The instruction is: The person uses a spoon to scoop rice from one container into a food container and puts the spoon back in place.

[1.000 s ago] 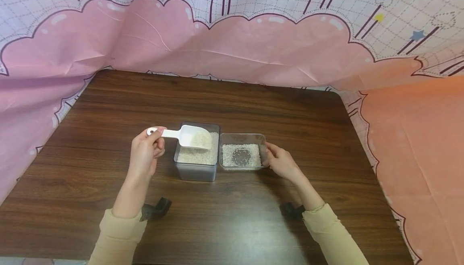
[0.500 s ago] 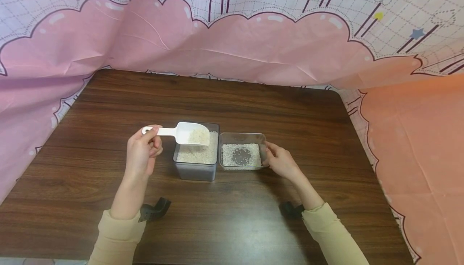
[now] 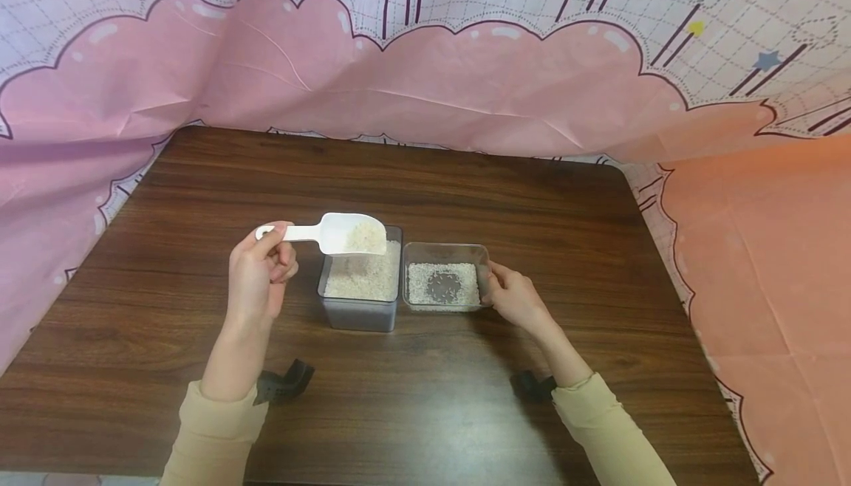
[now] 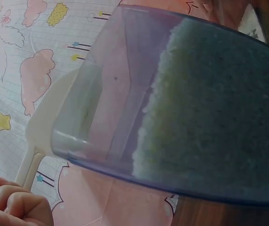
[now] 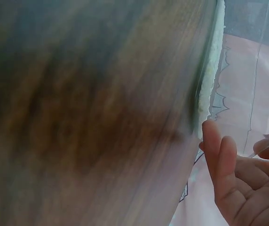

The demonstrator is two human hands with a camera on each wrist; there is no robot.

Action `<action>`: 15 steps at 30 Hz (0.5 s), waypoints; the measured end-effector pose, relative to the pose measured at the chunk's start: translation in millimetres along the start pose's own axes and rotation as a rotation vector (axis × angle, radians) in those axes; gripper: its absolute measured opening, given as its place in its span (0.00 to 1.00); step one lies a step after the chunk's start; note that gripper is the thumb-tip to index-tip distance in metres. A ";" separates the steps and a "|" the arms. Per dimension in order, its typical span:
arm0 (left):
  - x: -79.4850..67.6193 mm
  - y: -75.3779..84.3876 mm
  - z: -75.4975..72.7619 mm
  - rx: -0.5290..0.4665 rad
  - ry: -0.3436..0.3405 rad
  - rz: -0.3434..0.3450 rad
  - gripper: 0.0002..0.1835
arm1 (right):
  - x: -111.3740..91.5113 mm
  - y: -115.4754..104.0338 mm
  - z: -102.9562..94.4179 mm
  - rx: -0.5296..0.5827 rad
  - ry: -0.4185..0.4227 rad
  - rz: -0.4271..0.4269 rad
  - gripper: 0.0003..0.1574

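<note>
Where the left hand (image 3: 259, 275) works: it pinches a white scoop (image 3: 335, 233), which carries rice (image 3: 368, 236) over the far part of the grey bin (image 3: 359, 317).
Right hand (image 3: 520, 301): well apart from the other, it holds the right end of the clear box (image 3: 445, 252).
Clear box: just right of the grey bin, on the brown table (image 3: 532, 213); its rice is thin, almost bare in the middle.
Scoop step: filling seems done; probably the next move calls for carrying rightward, kept level, then tipping.
Scoop since half a second ago: it sits higher or farther, I cannot tell which; the box has stayed.
</note>
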State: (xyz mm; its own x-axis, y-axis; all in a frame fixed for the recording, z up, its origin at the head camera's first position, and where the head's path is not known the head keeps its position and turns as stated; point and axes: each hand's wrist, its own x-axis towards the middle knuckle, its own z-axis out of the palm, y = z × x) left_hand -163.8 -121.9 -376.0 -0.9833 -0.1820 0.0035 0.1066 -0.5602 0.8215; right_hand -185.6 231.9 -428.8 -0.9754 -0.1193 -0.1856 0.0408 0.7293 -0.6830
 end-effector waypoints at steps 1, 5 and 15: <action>0.2 0.5 0.8 -0.009 -0.008 0.000 0.14 | 0.0 0.0 0.1 -0.003 0.002 0.000 0.30; 0.8 2.5 4.8 -0.038 -0.045 -0.014 0.15 | -0.2 0.2 1.2 -0.014 0.006 -0.004 0.30; 10.0 7.8 19.3 0.036 -0.147 -0.132 0.15 | 1.1 -0.2 2.2 -0.003 0.001 0.010 0.28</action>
State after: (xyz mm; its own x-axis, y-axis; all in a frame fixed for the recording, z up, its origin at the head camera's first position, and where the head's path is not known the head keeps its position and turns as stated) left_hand -175.7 -112.6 -358.6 -0.9996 0.0130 -0.0247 -0.0278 -0.5414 0.8403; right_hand -186.3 230.1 -430.4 -0.9751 -0.1113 -0.1917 0.0497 0.7327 -0.6787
